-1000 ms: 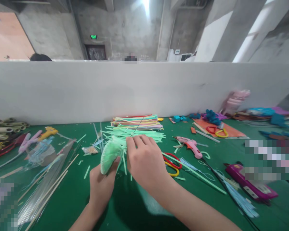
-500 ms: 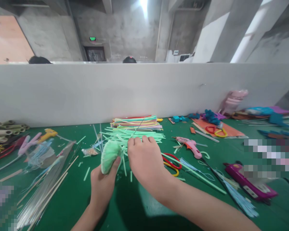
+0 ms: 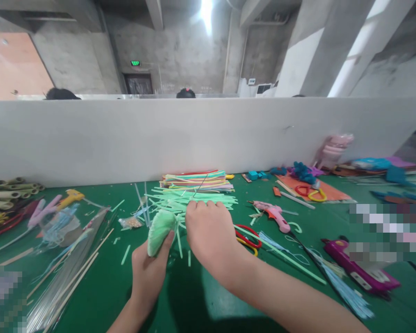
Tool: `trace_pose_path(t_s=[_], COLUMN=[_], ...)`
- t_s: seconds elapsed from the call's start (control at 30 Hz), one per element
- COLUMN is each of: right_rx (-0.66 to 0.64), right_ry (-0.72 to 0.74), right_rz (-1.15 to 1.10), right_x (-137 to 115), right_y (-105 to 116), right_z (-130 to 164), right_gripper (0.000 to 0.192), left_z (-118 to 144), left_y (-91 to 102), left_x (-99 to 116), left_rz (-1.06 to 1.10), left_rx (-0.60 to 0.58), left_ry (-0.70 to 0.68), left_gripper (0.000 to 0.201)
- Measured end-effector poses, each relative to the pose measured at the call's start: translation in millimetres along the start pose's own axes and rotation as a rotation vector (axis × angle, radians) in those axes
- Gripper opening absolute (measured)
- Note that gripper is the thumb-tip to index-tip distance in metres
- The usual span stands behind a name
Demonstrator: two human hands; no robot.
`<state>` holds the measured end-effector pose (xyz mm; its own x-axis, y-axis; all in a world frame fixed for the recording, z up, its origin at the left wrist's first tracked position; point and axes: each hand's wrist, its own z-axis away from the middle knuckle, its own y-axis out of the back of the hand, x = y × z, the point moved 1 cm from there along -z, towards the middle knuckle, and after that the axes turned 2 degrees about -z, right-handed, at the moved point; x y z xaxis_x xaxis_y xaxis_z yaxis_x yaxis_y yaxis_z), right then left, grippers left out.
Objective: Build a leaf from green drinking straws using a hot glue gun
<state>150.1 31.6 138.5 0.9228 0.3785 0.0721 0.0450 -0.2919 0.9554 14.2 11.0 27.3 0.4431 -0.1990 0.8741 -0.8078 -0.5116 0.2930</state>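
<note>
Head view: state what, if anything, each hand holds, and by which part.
Left hand: the fuzzy green fan-shaped piece, by its lower right side. Right hand: cannot be told; its grip is hidden.

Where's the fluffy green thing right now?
In the head view, the fluffy green thing is a bit left of centre, held in the left hand, with the right hand just to its right.

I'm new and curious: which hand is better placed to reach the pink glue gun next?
Probably the right hand: it's nearer the pink glue gun; the left hand, farther away, holds the fuzzy green piece.
</note>
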Motion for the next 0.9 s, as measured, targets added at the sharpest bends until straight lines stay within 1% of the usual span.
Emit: trace_pose_path(t_s=[0.07, 0.13, 0.2, 0.23, 0.27, 0.33, 0.4, 0.47, 0.5, 0.57, 0.67, 0.73, 0.8, 0.87, 0.9], right_rx=[0.001, 0.004, 0.026, 0.052, 0.092, 0.219, 0.375, 0.506, 0.552, 0.606, 0.573, 0.568, 0.619, 0.674, 0.673], right_ry=[0.010, 0.064, 0.119, 0.121, 0.112, 0.098, 0.179, 0.297, 0.344, 0.415, 0.523, 0.531, 0.486, 0.412, 0.362], right_rz=[-0.018, -0.082, -0.206, -0.284, -0.367, -0.542, -0.713, -0.810, -0.810, -0.708, -0.456, -0.394, -0.465, -0.607, -0.675], right_x=[0, 1, 6, 12, 18, 32, 42, 43, 41, 31, 15, 11, 16, 26, 33], right_y=[3, 6, 7, 7, 7, 5, -1, -11, -17, -31, -46, -48, -43, -35, -31], right_z=[-5, -7, -5, -3, -1, 3, 5, 6, 6, 6, 6, 9, 14, 23, 28], right_gripper=[0.020, 0.018, 0.015, 0.018, 0.023, 0.029, 0.022, 0.012, 0.013, 0.023, 0.037, 0.042, 0.040, 0.031, 0.025], left_z=[0, 0, -1, -3, -5, -10, -14, -16, -16, -14, -10, -9, -10, -12, -13], left_y=[-1.2, -2.3, -2.1, -1.1, 0.4, 4.2, 7.7, 9.3, 9.1, 7.1, 2.7, 0.8, 0.7, 2.3, 3.5], left_x=[-2, -4, -5, -5, -5, -3, -2, -2, -2, -2, -2, -3, -4, -4, -3], left_rz=[0.004, 0.023, 0.060, 0.082, 0.106, 0.163, 0.225, 0.277, 0.305, 0.353, 0.374, 0.385, 0.456, 0.537, 0.570], left_rx=[-0.011, -0.016, -0.005, 0.007, 0.018, 0.026, 0.013, -0.010, -0.026, -0.081, -0.176, -0.199, -0.176, -0.135, -0.115], left_ry=[-0.010, -0.006, 0.023, 0.044, 0.068, 0.113, 0.148, 0.175, 0.185, 0.191, 0.173, 0.184, 0.252, 0.340, 0.374], left_gripper=[0.029, 0.030, 0.026, 0.025, 0.026, 0.033, 0.042, 0.049, 0.050, 0.050, 0.044, 0.041, 0.042, 0.047, 0.049])
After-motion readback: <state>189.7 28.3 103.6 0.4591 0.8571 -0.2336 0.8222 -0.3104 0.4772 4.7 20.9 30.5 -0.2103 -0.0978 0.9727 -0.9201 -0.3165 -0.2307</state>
